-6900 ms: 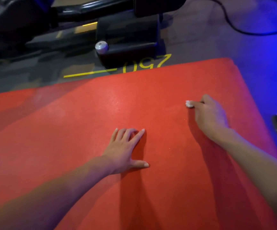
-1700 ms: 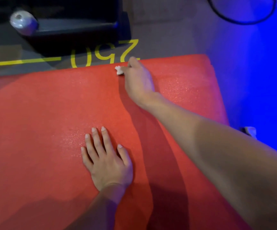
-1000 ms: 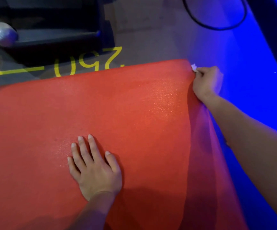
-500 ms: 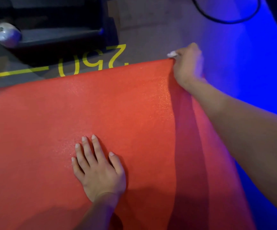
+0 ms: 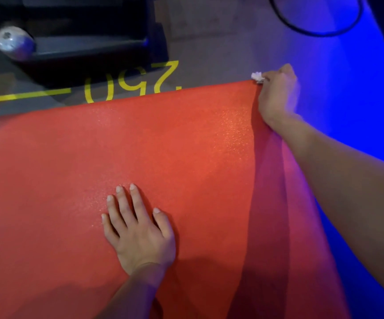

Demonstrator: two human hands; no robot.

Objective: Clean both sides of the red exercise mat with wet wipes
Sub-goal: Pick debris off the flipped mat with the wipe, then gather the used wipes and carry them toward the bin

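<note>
The red exercise mat (image 5: 76,180) covers most of the floor in front of me. My left hand (image 5: 138,229) lies flat on it near the middle, fingers straight and spread. My right hand (image 5: 277,95) is at the mat's far right corner, fingers curled round the corner edge, which is lifted off the floor. A small crumpled white wet wipe (image 5: 257,77) sticks out of that hand at the corner. The mat's right side hangs in a raised fold under my right forearm.
Dark gym equipment (image 5: 89,40) with a grey round knob (image 5: 11,41) stands beyond the mat's far edge. Yellow floor markings (image 5: 131,81) run along that edge. A black cable (image 5: 312,31) loops on the blue-lit floor at the far right.
My right hand wiped along the far edge to the right corner, then took hold of the corner with the wipe and raised it. My left hand has stayed flat on the mat.
</note>
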